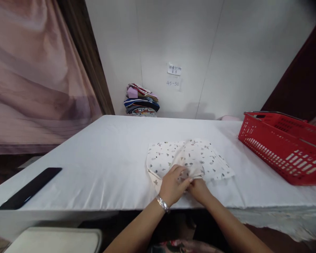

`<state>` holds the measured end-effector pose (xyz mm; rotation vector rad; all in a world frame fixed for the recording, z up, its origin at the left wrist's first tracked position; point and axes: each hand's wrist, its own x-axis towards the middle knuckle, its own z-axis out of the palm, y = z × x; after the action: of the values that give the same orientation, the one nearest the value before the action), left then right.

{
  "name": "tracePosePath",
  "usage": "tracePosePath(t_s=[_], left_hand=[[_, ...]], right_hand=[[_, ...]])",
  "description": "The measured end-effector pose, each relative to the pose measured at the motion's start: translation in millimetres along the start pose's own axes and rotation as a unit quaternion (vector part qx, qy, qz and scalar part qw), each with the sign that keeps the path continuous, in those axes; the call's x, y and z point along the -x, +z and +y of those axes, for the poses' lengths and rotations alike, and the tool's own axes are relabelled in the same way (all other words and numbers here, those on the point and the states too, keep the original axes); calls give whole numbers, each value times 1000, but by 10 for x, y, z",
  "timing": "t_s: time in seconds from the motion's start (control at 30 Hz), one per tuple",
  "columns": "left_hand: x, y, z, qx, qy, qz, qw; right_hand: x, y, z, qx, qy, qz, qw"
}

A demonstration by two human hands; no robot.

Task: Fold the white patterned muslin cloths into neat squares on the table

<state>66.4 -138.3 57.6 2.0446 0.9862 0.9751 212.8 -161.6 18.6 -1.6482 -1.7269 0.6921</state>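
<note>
A white cloth piece with small grey and brown prints, perhaps a garment, lies spread and partly rumpled at the middle of the table. Near its front edge, my left hand pinches a gathered bit of the fabric between thumb and fingers; a silver bracelet is on that wrist. My right hand is right beside it, touching the left, with its fingers tucked under the fabric and hidden. The cloth bunches up above both hands, and one corner folds over on the left.
A red plastic basket with metal handles stands on the table at the right. A black phone-like slab lies at the left front. Folded clothes are stacked by the back wall. A pale stool seat is below, front left.
</note>
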Motion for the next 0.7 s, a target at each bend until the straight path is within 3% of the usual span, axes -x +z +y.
tracePosePath(t_s=[0.1,0.17,0.33,0.47,0.53,0.7], left_hand=[[-59,93,-17,22,-16,15,1000],[-88,122,-48,40,-19,22,999],[-101,156,-85,71,-14,34,997],[-103,153,-80,70,-2,-34,997],[-143,86,-127,45,2,-27,999],[-381,-308,-529,-129,-59,100,985]], right_hand=[[24,8,-99,93,-7,-29,995],[41,-6,-159,95,-7,-27,995],[101,-76,-196,-116,-23,-30,992],[131,-66,-78,-214,79,-1,974],[130,-34,14,-272,128,61,952],[152,-87,174,-461,163,199,850]])
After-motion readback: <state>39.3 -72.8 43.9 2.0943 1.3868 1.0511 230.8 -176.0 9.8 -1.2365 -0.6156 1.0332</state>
